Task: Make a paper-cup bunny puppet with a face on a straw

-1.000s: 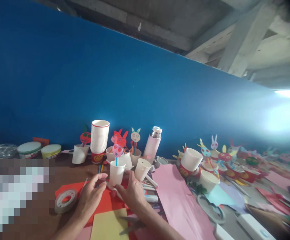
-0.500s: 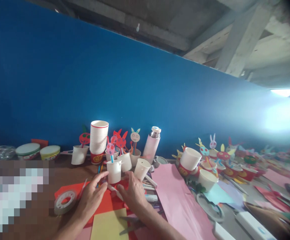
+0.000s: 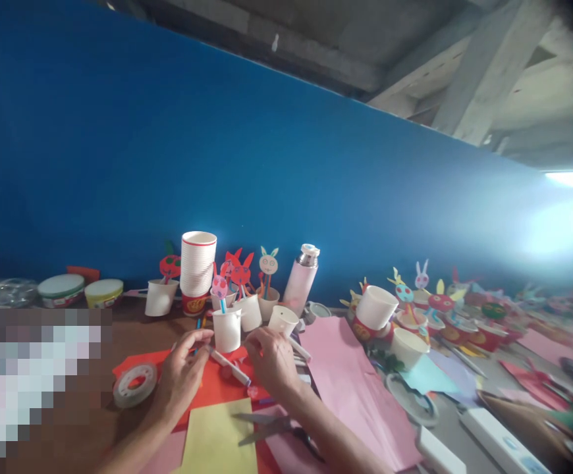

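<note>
A white paper cup (image 3: 227,331) with a pink rabbit face (image 3: 219,286) on a striped stick stands between my hands. My left hand (image 3: 184,368) is just left of this cup, thumb and forefinger apart, with nothing visible in it. Right of the cup, my right hand (image 3: 271,361) is loosely bent with its fingers pointing left; I see nothing held, and the thumb is mostly hidden. Another white cup (image 3: 283,318) with a small hole is partly hidden behind that hand. Between my hands, a white marker (image 3: 230,366) lies on red paper (image 3: 212,392).
Scissors (image 3: 267,429) lie by yellow paper (image 3: 220,438), and a tape roll (image 3: 135,386) is at the left. Behind stand a tall cup stack (image 3: 197,266), a pink thermos (image 3: 300,283) and several cups with paper faces. Pink paper (image 3: 348,395) stretches to the right.
My right hand's fingers have bent inward and its thumb has gone mostly out of sight. Both hands are a little farther from the cup, exposing the marker. The view has shifted slightly.
</note>
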The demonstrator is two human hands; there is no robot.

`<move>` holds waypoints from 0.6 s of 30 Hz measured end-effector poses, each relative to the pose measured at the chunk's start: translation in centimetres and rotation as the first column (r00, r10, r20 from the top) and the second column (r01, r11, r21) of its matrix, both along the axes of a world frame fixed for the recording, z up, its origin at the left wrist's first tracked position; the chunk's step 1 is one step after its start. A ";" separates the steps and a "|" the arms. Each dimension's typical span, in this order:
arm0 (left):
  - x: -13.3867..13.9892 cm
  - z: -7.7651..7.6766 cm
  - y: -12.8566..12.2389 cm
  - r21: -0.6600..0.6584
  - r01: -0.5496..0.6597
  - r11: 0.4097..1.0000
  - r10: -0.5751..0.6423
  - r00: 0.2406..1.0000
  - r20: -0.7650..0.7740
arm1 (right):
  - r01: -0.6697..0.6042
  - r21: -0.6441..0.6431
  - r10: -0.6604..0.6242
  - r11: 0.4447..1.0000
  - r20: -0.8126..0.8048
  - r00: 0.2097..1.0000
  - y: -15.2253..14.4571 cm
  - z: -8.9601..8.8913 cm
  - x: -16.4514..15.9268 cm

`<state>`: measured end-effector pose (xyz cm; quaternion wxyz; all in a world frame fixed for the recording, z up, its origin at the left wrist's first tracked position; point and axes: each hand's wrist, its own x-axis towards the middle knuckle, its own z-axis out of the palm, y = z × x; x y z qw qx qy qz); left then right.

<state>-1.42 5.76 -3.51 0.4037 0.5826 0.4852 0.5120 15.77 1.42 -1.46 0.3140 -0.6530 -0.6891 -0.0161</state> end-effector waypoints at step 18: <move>1.4 -0.4 -3.2 0.023 0.247 0.969 -0.245 0.968 -0.058 | 0.053 -0.133 -0.056 0.990 -0.019 0.998 -3.8 0.3 4.2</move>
